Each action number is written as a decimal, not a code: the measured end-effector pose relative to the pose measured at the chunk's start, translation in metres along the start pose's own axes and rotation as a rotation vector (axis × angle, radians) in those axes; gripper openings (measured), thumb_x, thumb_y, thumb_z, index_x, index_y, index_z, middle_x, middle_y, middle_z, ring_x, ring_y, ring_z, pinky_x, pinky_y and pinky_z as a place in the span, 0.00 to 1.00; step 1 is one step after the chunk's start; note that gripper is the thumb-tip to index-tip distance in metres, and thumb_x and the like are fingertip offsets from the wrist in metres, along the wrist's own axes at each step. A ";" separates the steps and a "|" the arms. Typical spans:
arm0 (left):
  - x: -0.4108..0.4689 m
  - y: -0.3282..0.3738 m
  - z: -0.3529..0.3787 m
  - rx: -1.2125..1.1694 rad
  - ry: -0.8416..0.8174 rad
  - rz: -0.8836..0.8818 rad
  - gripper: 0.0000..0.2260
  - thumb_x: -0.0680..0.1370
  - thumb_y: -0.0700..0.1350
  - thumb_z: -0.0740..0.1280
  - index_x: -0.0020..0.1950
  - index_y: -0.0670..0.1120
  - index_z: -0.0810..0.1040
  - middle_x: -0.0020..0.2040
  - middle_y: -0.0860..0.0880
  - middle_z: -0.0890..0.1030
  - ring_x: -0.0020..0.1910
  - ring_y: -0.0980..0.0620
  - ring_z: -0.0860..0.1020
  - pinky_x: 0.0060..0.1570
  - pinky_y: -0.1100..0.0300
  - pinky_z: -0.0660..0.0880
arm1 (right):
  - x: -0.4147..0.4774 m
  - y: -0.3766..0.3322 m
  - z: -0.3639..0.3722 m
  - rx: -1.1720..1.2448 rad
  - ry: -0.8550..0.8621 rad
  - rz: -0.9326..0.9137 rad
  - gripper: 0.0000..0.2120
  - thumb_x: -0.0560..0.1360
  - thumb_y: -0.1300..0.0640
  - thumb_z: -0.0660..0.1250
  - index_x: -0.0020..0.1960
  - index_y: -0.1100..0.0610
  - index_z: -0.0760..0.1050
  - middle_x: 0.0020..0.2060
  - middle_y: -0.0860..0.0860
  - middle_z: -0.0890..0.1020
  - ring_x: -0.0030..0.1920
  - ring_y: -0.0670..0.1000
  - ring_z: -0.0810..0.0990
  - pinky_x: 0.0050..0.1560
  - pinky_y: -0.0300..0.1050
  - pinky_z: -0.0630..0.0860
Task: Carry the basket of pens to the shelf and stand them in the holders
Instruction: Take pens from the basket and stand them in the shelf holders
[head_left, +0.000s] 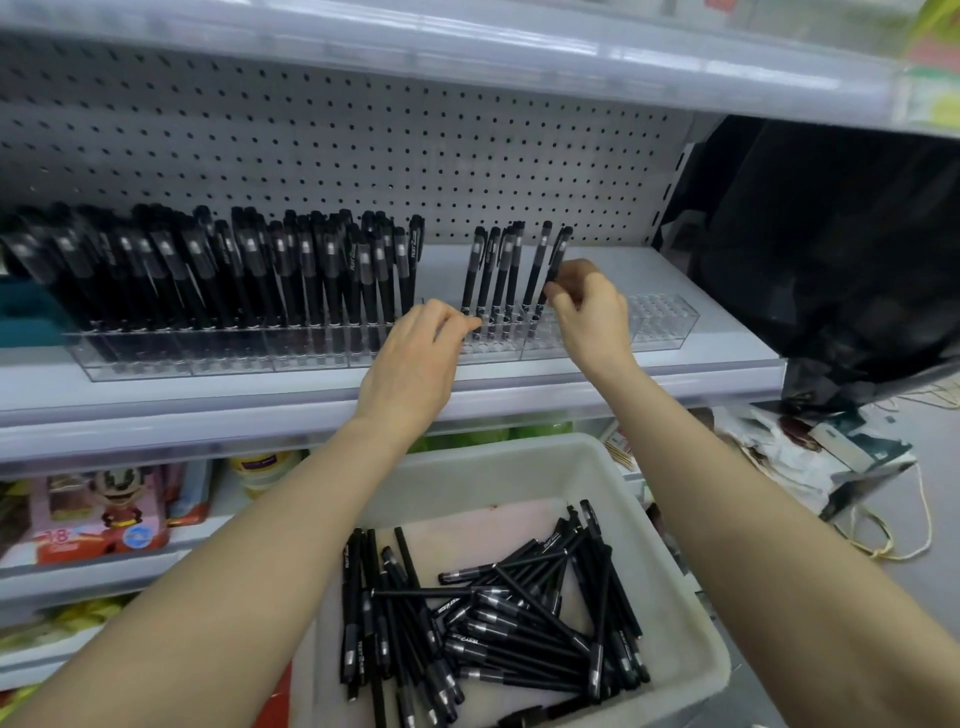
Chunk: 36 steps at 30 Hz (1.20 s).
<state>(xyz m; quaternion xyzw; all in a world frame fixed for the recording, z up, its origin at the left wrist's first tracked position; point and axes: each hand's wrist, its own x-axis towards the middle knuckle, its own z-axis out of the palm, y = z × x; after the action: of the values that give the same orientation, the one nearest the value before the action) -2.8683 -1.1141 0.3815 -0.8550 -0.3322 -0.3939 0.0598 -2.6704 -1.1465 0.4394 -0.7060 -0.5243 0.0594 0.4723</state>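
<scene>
Head view — looking down, close on shelf (519, 387).

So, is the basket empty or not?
Not empty: many black pens lie loose in the white basket.

1 left hand (415, 358), 1 right hand (592, 312), 1 basket (519, 467), many pens (519, 623).

bright even light, warped edges
</scene>
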 end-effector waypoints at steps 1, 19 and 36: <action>0.000 0.000 -0.001 -0.006 -0.005 -0.003 0.21 0.73 0.30 0.71 0.64 0.40 0.76 0.53 0.45 0.74 0.52 0.46 0.74 0.52 0.56 0.75 | -0.008 0.001 0.000 0.009 0.029 -0.018 0.10 0.80 0.60 0.63 0.60 0.59 0.75 0.50 0.51 0.82 0.51 0.51 0.80 0.54 0.46 0.76; 0.000 0.000 -0.001 -0.009 -0.012 -0.007 0.18 0.76 0.32 0.68 0.65 0.40 0.75 0.54 0.44 0.74 0.54 0.45 0.74 0.55 0.55 0.75 | -0.176 0.055 0.056 -0.334 -1.048 0.009 0.06 0.71 0.54 0.73 0.47 0.53 0.82 0.39 0.44 0.81 0.42 0.43 0.77 0.43 0.32 0.71; 0.001 0.000 0.001 -0.001 -0.009 -0.010 0.16 0.76 0.31 0.67 0.63 0.40 0.75 0.53 0.44 0.74 0.53 0.44 0.74 0.53 0.51 0.76 | -0.118 0.033 0.015 0.142 -0.624 0.049 0.06 0.72 0.58 0.75 0.48 0.57 0.80 0.38 0.50 0.83 0.39 0.44 0.78 0.43 0.33 0.72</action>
<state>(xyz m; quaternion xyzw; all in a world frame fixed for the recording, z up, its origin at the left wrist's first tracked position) -2.8678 -1.1133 0.3816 -0.8550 -0.3364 -0.3907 0.0560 -2.7086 -1.2319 0.3586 -0.6314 -0.6213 0.3210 0.3350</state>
